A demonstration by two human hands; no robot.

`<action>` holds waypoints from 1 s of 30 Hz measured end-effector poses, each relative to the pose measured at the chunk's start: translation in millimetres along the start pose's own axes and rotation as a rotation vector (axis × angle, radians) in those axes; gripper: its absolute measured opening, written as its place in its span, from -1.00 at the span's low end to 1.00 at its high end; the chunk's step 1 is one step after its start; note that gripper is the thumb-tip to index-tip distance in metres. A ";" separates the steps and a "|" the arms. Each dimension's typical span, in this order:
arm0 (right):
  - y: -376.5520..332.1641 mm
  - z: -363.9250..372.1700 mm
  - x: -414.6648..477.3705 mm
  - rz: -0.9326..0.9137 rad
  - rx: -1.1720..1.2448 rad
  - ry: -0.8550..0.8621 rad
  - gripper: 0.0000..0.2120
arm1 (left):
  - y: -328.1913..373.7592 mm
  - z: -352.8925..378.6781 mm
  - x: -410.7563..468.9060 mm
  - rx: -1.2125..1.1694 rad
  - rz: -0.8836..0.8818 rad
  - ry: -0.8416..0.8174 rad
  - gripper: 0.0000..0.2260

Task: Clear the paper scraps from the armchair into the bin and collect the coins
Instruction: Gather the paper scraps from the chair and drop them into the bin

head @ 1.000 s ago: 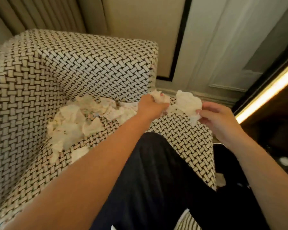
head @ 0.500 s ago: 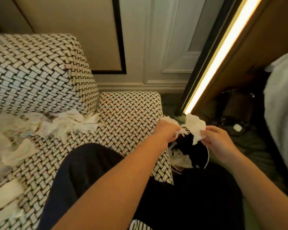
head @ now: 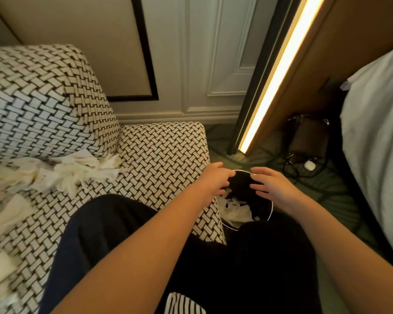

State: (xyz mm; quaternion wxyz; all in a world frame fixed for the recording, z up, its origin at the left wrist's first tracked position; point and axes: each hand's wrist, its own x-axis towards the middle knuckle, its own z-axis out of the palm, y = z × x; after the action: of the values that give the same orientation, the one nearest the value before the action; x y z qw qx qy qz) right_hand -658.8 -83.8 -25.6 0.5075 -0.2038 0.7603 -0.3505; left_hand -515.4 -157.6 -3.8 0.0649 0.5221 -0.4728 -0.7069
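Observation:
Both of my hands hover over a round black bin [head: 268,214] on the floor beside the armchair's right arm. My left hand [head: 213,180] has its fingers spread and holds nothing. My right hand [head: 270,184] is likewise spread and empty. White paper scraps [head: 236,211] lie inside the bin. More crumpled white scraps [head: 73,171] are heaped on the seat of the woven black-and-cream armchair [head: 163,155], trailing off to the left edge. I see no coins.
My dark-trousered legs fill the lower middle. A lit strip lamp [head: 275,73] runs along a wooden panel at right. A dark bag [head: 309,137], cables and a small white case [head: 309,165] lie on the green carpet. White bedding [head: 377,132] sits far right.
My view swung right from the seat to the bin. Both hands carried paper scraps over the bin and let them go; the fingers are now spread and empty.

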 end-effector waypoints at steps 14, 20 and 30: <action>-98.0 90.5 -66.1 -0.389 -0.209 -0.116 -0.80 | 27.1 -112.3 -73.4 -0.040 0.274 0.158 -0.73; -121.2 158.9 -83.6 -0.482 -0.294 -0.211 -0.79 | 22.1 -193.3 -121.6 -0.178 0.401 0.289 -0.72; -131.3 293.7 -99.1 -0.522 -0.335 -0.401 -0.81 | -23.2 -295.1 -172.3 -0.334 0.402 0.553 -0.76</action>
State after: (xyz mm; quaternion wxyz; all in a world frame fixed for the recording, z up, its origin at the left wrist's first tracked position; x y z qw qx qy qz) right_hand -356.4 -201.8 63.7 0.4995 -0.5359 0.6147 -0.2922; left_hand -193.2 -221.4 93.4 0.4115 0.5722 -0.4088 -0.5798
